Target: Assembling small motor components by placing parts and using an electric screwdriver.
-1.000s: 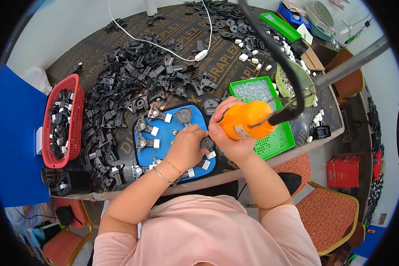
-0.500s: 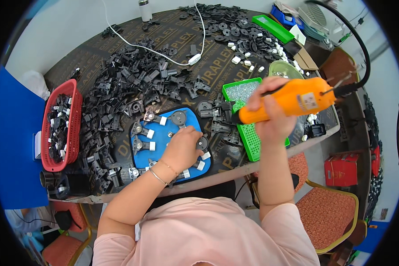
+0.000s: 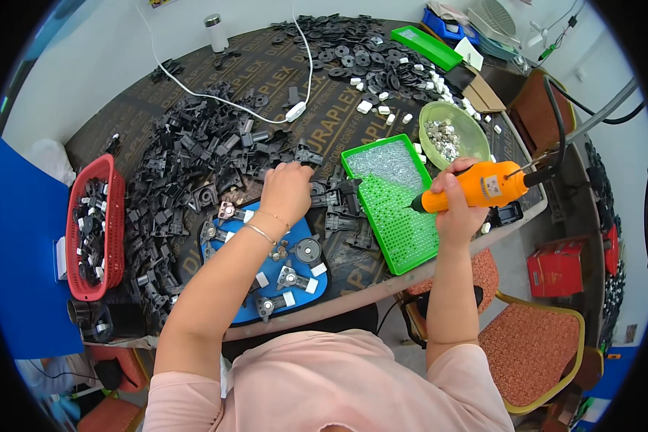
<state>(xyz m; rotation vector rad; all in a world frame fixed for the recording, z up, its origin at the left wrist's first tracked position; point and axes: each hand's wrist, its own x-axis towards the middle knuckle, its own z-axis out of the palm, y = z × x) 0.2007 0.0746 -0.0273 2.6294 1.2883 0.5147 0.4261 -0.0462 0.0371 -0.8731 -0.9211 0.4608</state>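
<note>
My right hand is wrapped round an orange electric screwdriver, its dark tip pointing left over the green perforated tray. Small silvery screws fill the far part of that tray. My left hand reaches over the far edge of the blue tray, palm down, with its fingertips hidden beside a black plastic part. On the blue tray lie a round black disc, several black brackets with white blocks, and small metal pieces beneath my left wrist.
Black plastic parts are heaped at the left and far side. A red basket of parts stands at the left. Near the right hand is a pale green bowl of metal pieces. A white cable crosses the far table.
My left hand has moved away from the disc at the blue tray's right side to beyond its far edge. The screwdriver has come down and back to the right, over the green tray.
</note>
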